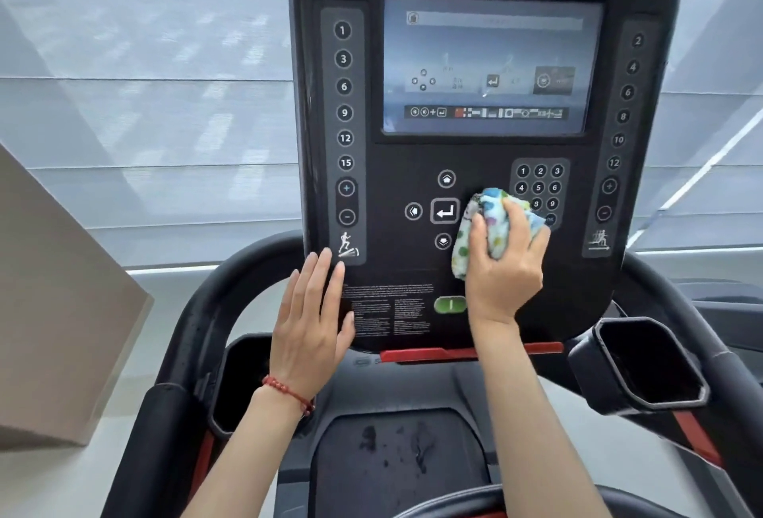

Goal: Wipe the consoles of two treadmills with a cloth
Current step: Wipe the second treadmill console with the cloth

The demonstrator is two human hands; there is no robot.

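Note:
A black Star Trac treadmill console (396,171) fills the middle of the view, with a lit screen (491,63) above its buttons. My right hand (505,265) grips a bunched white cloth with coloured spots (491,212) and presses it on the console between the enter key and the number keypad. The cloth covers the keypad's lower left keys. My left hand (313,319) lies flat, fingers spread, on the console's lower left edge beside the printed warning text. A red bead bracelet sits on that wrist.
Black curved handrails (194,311) run down both sides. A cup holder (652,365) sits at the lower right and another pocket (243,377) at the lower left. A red strip (421,354) edges the console's bottom. Window blinds (144,84) lie behind; a beige panel (53,311) stands left.

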